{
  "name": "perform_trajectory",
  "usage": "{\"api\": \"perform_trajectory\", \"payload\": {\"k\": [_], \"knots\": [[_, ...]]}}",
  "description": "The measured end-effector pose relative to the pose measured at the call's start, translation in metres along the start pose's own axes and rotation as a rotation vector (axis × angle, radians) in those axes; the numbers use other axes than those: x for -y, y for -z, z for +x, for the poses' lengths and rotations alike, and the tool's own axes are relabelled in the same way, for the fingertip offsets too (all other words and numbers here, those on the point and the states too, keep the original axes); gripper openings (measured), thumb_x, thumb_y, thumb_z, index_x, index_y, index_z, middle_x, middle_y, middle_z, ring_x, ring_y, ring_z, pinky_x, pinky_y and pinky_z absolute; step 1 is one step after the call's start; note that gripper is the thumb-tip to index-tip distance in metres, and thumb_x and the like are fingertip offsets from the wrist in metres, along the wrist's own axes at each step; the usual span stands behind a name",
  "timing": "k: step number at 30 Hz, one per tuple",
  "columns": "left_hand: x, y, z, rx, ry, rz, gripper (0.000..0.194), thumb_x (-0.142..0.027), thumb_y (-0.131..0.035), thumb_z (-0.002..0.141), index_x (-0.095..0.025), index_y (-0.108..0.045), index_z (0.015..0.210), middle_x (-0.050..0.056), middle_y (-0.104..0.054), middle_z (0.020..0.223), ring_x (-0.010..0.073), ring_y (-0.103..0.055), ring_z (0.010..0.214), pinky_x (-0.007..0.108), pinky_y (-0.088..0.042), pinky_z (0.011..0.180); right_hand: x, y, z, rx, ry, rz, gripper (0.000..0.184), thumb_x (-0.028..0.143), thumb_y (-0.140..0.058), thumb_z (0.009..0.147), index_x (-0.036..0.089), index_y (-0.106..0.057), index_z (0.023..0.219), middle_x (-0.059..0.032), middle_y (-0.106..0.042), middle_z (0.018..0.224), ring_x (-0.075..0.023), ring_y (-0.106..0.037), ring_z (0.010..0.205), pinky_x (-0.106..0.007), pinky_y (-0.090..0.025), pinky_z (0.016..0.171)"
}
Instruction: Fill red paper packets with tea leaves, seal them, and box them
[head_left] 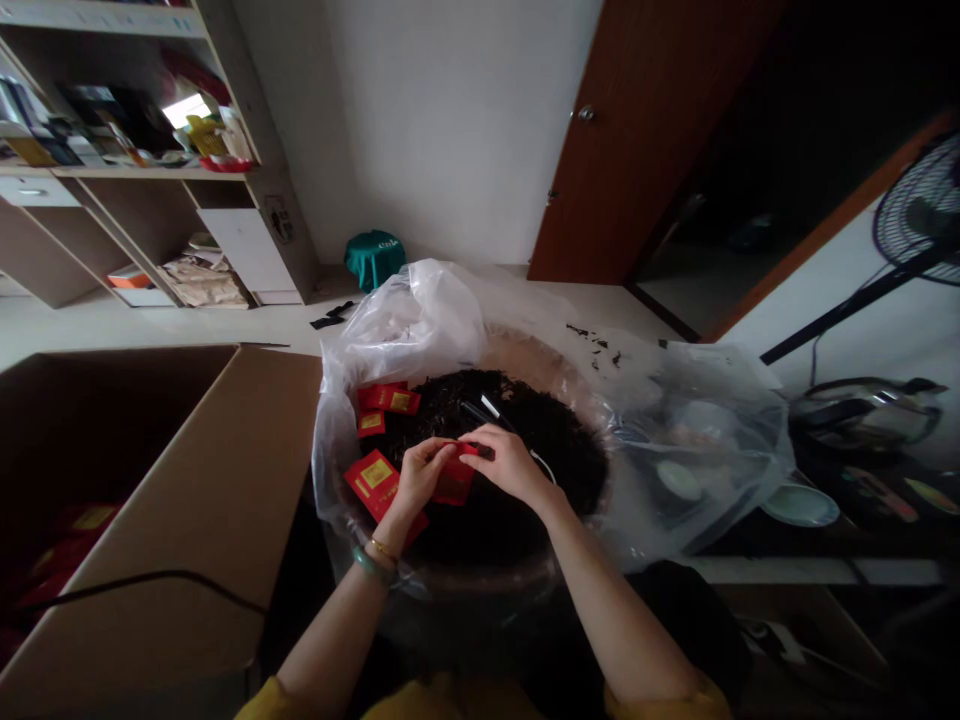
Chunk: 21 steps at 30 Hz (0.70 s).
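Big open cardboard box (150,470) crowds the left edge, its flap just beside the plastic-lined round basket (525,360), where the heap of dark loose tea (525,440) leaves bare rim at the back and right. Spare red packets (379,420) hug the basket's left wall. Dead centre over the tea, both forearms angle in: left hand (416,478) and right hand (506,462) pinch one small red packet (454,478) between their fingertips, wrists raised.

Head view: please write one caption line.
Both hands, left and right, hold a red packet above dark loose leaves.
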<state>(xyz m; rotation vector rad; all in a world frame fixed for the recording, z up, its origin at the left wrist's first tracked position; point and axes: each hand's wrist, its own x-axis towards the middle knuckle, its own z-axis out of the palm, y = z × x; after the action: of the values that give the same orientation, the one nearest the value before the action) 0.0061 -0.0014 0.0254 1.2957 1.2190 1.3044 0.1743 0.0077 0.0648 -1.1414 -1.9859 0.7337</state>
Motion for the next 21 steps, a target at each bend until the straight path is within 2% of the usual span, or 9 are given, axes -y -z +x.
{"api": "perform_trajectory", "payload": {"k": [2,5,7,9,12,14,16,19,21], "knots": [[-0.005,-0.001,0.0,-0.018,-0.001,-0.002,0.023,-0.039,-0.069,0.07,-0.017,-0.073,0.074,0.004,-0.072,0.073,0.0172,-0.063,0.069,0.025,-0.05,0.066,0.001,-0.004,-0.001,-0.05,-0.008,-0.017,0.009,0.018,-0.064,0.08,0.019,-0.072,0.084,-0.0041,-0.07,0.083,-0.016,-0.065,0.074,-0.028,-0.052,0.071],[-0.012,-0.001,-0.002,0.013,0.046,-0.04,0.029,-0.038,-0.074,0.066,-0.016,-0.071,0.084,0.003,-0.071,0.078,0.0164,-0.064,0.07,0.025,-0.051,0.065,0.003,-0.008,0.0,-0.116,-0.039,-0.024,0.01,0.02,-0.064,0.08,0.02,-0.071,0.073,-0.0028,-0.07,0.073,-0.016,-0.065,0.067,-0.027,-0.052,0.067],[-0.014,0.0,-0.005,0.109,0.124,-0.078,0.042,-0.037,-0.08,0.059,-0.014,-0.068,0.092,0.003,-0.071,0.08,0.0158,-0.064,0.069,0.025,-0.051,0.063,0.005,-0.008,0.001,-0.13,-0.062,-0.011,0.011,0.023,-0.064,0.08,0.021,-0.072,0.073,-0.0029,-0.071,0.073,-0.0165,-0.065,0.066,-0.028,-0.051,0.066],[-0.014,0.001,-0.008,0.222,0.231,-0.128,0.048,-0.037,-0.084,0.053,-0.012,-0.067,0.09,0.004,-0.071,0.076,0.0159,-0.065,0.065,0.025,-0.052,0.061,0.004,-0.006,0.002,-0.107,-0.094,0.02,0.013,0.027,-0.063,0.081,0.021,-0.072,0.075,-0.0029,-0.072,0.074,-0.0168,-0.065,0.066,-0.027,-0.051,0.065],[-0.014,0.0,-0.012,0.253,0.38,-0.208,0.048,-0.042,-0.086,0.051,-0.01,-0.066,0.081,0.005,-0.071,0.067,0.0163,-0.065,0.057,0.025,-0.052,0.056,-0.008,-0.001,0.006,-0.115,-0.149,0.017,0.02,0.034,-0.057,0.085,0.02,-0.072,0.083,-0.004,-0.072,0.079,-0.0179,-0.066,0.069,-0.028,-0.051,0.066],[-0.015,-0.001,-0.014,0.196,0.421,-0.234,0.05,-0.043,-0.086,0.049,-0.01,-0.066,0.08,0.005,-0.07,0.066,0.0171,-0.066,0.056,0.025,-0.052,0.053,-0.023,0.001,0.009,-0.209,-0.16,-0.111,0.024,0.035,-0.053,0.088,0.019,-0.07,0.096,-0.0073,-0.072,0.09,-0.0208,-0.065,0.081,-0.032,-0.05,0.076],[-0.017,-0.002,-0.014,0.158,0.428,-0.243,0.05,-0.044,-0.086,0.049,-0.01,-0.066,0.08,0.007,-0.071,0.069,0.0184,-0.067,0.058,0.025,-0.053,0.052,-0.041,0.001,0.013,-0.255,-0.184,-0.332,0.032,0.033,-0.057,0.086,0.016,-0.064,0.113,-0.0125,-0.069,0.103,-0.0256,-0.061,0.096,-0.038,-0.047,0.086],[-0.017,-0.003,-0.014,0.138,0.416,-0.271,0.051,-0.043,-0.086,0.05,-0.01,-0.067,0.083,0.009,-0.073,0.078,0.0193,-0.069,0.06,0.026,-0.053,0.051,-0.063,-0.006,0.019,-0.139,-0.325,-0.596,0.049,0.033,-0.066,0.08,0.016,-0.055,0.124,-0.0175,-0.065,0.109,-0.0296,-0.058,0.102,-0.041,-0.045,0.086],[-0.016,-0.003,-0.013,0.138,0.412,-0.294,0.052,-0.043,-0.087,0.048,-0.01,-0.067,0.083,0.01,-0.074,0.08,0.019,-0.069,0.059,0.026,-0.053,0.051,-0.071,-0.012,0.023,-0.068,-0.393,-0.672,0.05,0.032,-0.067,0.08,0.018,-0.054,0.125,-0.018,-0.063,0.111,-0.0291,-0.059,0.1,-0.04,-0.045,0.083]]}}
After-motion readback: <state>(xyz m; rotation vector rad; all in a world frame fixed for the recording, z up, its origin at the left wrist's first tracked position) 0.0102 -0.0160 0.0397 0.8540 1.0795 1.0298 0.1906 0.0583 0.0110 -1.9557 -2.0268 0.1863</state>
